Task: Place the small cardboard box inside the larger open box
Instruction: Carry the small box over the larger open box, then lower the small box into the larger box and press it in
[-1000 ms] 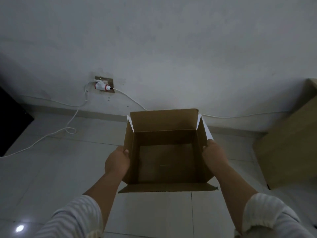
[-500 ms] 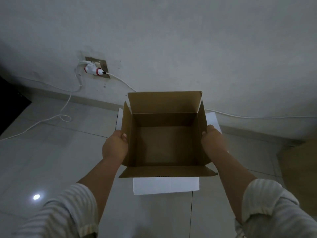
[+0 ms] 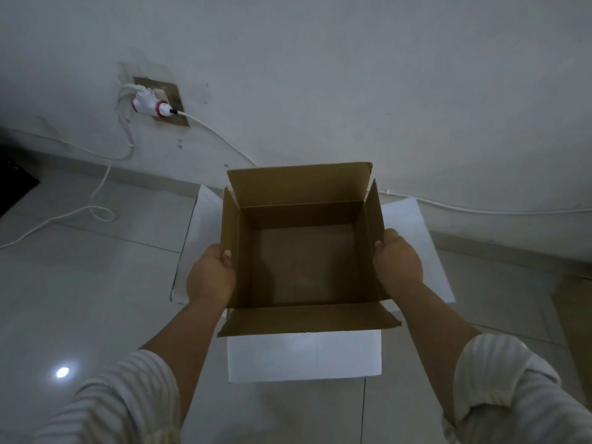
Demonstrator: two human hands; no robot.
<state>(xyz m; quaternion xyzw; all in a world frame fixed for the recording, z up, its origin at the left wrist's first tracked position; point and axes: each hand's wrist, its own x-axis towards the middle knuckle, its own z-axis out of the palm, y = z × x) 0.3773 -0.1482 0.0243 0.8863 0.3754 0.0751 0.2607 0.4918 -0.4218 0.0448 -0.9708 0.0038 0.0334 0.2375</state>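
I hold the small brown cardboard box (image 3: 304, 261) between both hands, its top open and its four flaps standing out; it is empty inside. My left hand (image 3: 209, 277) grips its left wall and my right hand (image 3: 397, 264) grips its right wall. Directly beneath it lies the larger box, seen only as white flaps spread on the floor: a front flap (image 3: 304, 357), a left flap (image 3: 198, 225) and a right flap (image 3: 413, 225). The small box hides the larger box's opening, so I cannot tell how deep it sits.
A wall socket with a white and red plug (image 3: 153, 104) is at the upper left, its white cable (image 3: 64, 216) looping over the tiled floor. Another cable (image 3: 480, 209) runs along the wall's base. A brown object (image 3: 576, 315) sits at the right edge, a dark one (image 3: 12, 184) at the left.
Both hands carried the small box over the white flaps of the larger box, which came into view beneath it. The brown object on the right slid out towards the frame edge.
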